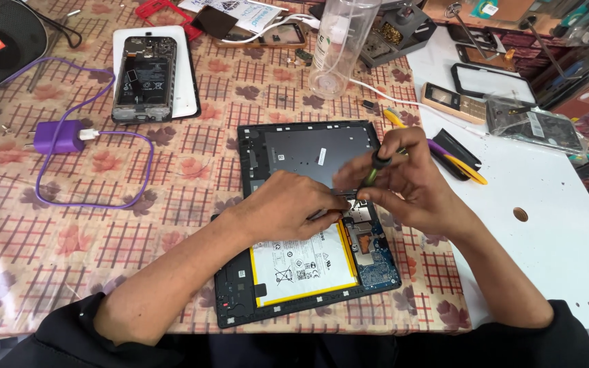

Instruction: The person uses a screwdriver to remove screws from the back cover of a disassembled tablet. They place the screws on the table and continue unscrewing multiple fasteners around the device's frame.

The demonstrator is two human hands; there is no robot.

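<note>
An opened tablet (288, 155) lies on the patterned tablecloth, its white battery (301, 262) and blue circuit board (375, 262) exposed. My left hand (288, 204) rests on the tablet's middle, fingers pressing near the board's top edge. My right hand (407, 180) grips a small screwdriver (376, 167) with a black and green handle, its tip pointed down at the board next to my left fingertips.
An opened phone (143, 78) lies on a white case at the back left. A purple charger (59, 136) with its cable sits left. A clear plastic bottle (339, 44) stands behind the tablet. Phones, tools and parts crowd the white table (547, 225) at right.
</note>
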